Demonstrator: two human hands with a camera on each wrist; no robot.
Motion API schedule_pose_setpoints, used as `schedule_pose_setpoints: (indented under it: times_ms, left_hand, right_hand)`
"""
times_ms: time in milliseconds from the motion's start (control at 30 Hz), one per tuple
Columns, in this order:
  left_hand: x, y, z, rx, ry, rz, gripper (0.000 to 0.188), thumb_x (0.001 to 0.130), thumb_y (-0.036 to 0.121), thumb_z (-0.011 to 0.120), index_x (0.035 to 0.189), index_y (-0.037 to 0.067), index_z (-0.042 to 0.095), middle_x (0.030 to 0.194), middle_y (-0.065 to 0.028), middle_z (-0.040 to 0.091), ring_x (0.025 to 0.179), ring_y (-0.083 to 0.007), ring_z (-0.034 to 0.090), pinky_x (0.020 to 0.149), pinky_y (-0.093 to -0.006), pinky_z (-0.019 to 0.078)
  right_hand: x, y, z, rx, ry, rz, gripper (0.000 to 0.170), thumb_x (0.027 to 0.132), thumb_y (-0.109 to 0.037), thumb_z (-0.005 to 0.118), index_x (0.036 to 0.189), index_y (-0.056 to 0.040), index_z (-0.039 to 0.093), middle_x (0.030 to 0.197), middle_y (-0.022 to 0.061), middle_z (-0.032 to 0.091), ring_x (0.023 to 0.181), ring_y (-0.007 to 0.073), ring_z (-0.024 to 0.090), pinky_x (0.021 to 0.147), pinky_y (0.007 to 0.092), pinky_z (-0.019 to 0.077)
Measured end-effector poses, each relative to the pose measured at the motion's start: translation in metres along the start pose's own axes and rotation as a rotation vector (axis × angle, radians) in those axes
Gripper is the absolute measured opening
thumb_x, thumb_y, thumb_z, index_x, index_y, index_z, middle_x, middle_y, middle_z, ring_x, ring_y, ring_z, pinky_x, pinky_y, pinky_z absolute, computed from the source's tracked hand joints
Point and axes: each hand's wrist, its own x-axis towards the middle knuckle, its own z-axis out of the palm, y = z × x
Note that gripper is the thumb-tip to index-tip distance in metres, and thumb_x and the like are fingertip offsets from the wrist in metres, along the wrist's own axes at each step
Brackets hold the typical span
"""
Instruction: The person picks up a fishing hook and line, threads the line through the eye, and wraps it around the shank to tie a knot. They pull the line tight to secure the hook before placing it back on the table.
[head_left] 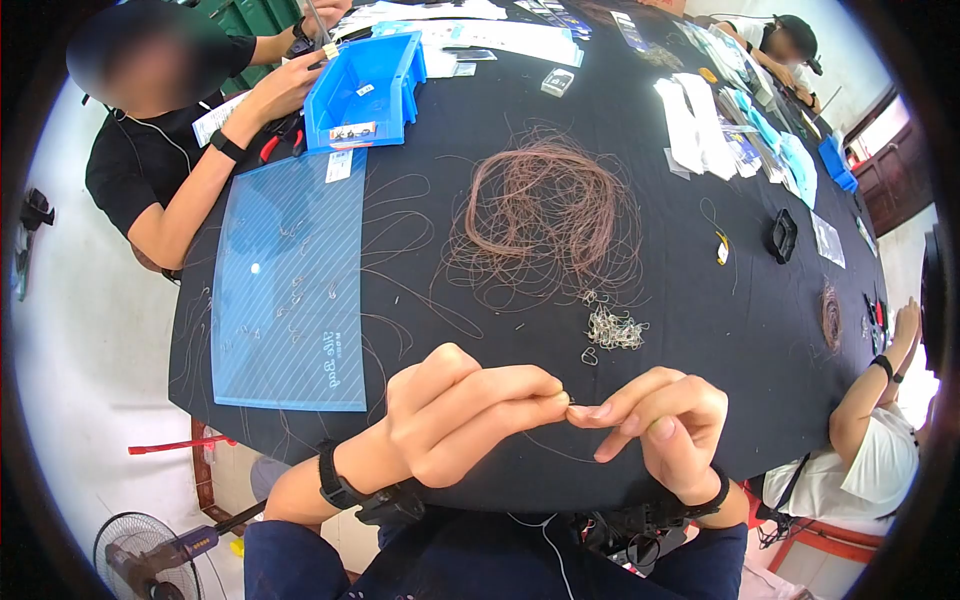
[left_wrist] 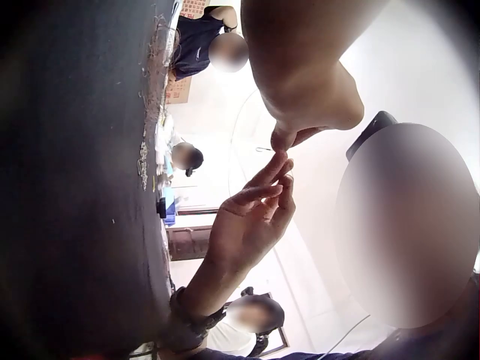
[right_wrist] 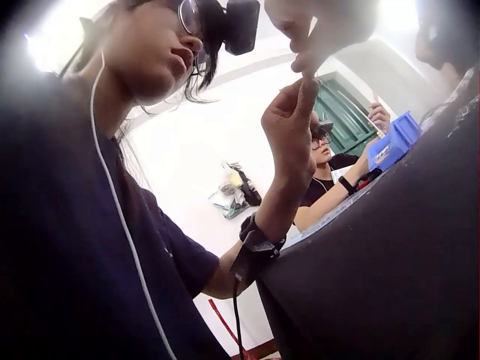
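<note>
In front of the person, the left hand [head_left: 470,410] pinches a tiny fish hook between thumb and forefinger. The hook [left_wrist: 262,149] juts from these fingertips in the left wrist view. Fingertips of the right hand [head_left: 660,420] meet the left ones at the hook and pinch a thin fishing line, mostly hidden by the fingers. A strand of this line [head_left: 560,449] trails below the hands. Just beyond lies a pile of silvery fish hooks [head_left: 616,328], and behind it a large loose tangle of brown line [head_left: 545,205].
At left, a blue file bag [head_left: 290,375] carries several hooks with line tails. A blue bin [head_left: 408,95] stands beyond it, near another person. White packets [head_left: 695,125], a black dish [head_left: 782,236] and a smaller line coil [head_left: 831,316] lie at right. A fan [head_left: 150,555] stands lower left.
</note>
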Motion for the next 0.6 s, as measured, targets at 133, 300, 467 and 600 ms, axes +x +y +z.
schedule_pose_setpoints:
  times_ms: [133, 300, 467, 600]
  left_hand:
    - [0.0, -0.001, 0.003, 0.014, 0.002, 0.007, 0.016, 0.067, 0.012, 0.076, 0.081, 0.007, 0.072, 0.082, 0.0001, 0.067, 0.062, -0.0109, 0.047, 0.049, -0.0205, 0.0356]
    - [-0.001, -0.002, 0.006, -0.023, 0.002, -0.018, 0.015, 0.067, 0.01, 0.076, 0.081, 0.007, 0.07, 0.081, 0.0009, 0.066, 0.062, -0.0112, 0.047, 0.049, -0.0209, 0.0358]
    - [-0.006, -0.001, 0.009, -0.136, -0.06, -0.109, 0.024, 0.066, 0.017, 0.083, 0.088, 0.016, 0.073, 0.088, 0.0056, 0.069, 0.065, -0.0094, 0.047, 0.056, -0.0246, 0.0335]
    - [-0.006, 0.0, 0.014, -0.25, -0.058, -0.147, 0.021, 0.067, 0.018, 0.082, 0.085, 0.017, 0.073, 0.087, 0.0059, 0.069, 0.063, -0.0095, 0.046, 0.056, -0.0249, 0.0326]
  right_hand:
    - [0.002, 0.004, -0.003, 0.119, 0.033, 0.09, 0.02, 0.098, -0.009, 0.046, 0.096, 0.0064, 0.057, 0.109, 0.0285, 0.058, 0.1, 0.0408, 0.065, 0.069, 0.0353, 0.0629]
    - [0.005, 0.01, -0.007, 0.25, 0.134, 0.209, 0.023, 0.098, -0.014, 0.048, 0.095, 0.0054, 0.06, 0.123, 0.0274, 0.053, 0.104, 0.0398, 0.063, 0.069, 0.03, 0.0622]
    - [0.007, 0.015, -0.013, 0.36, 0.154, 0.242, 0.021, 0.096, -0.01, 0.053, 0.099, 0.006, 0.065, 0.138, 0.0274, 0.044, 0.113, 0.0376, 0.059, 0.074, 0.024, 0.0594]
    - [0.009, 0.016, -0.012, 0.391, 0.151, 0.236, 0.021, 0.095, -0.008, 0.054, 0.103, 0.0065, 0.067, 0.142, 0.0275, 0.039, 0.124, 0.0358, 0.051, 0.084, 0.0244, 0.0554]
